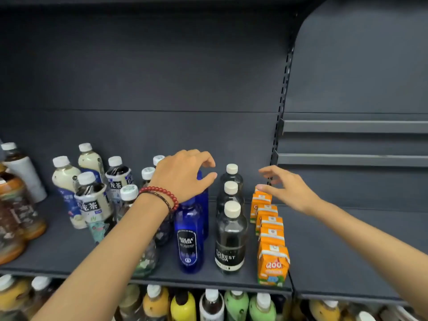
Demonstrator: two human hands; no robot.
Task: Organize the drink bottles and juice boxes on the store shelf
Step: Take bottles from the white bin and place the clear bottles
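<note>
A red bead bracelet (162,190) is worn at the wrist just behind the left hand (183,174). A thin dark cord bracelet (162,198) is worn right beside it, on the forearm side. Both forearms are left bare.

On the shelf (347,251), front-to-back files: juice boxes (269,230) rightmost, three soda bottles (231,228) just left of them, a second bottle file (190,235) left again (count unclear, partly hidden), tea bottles (92,200) clustered farther left; more bottles (183,304) on the tier below.
</note>
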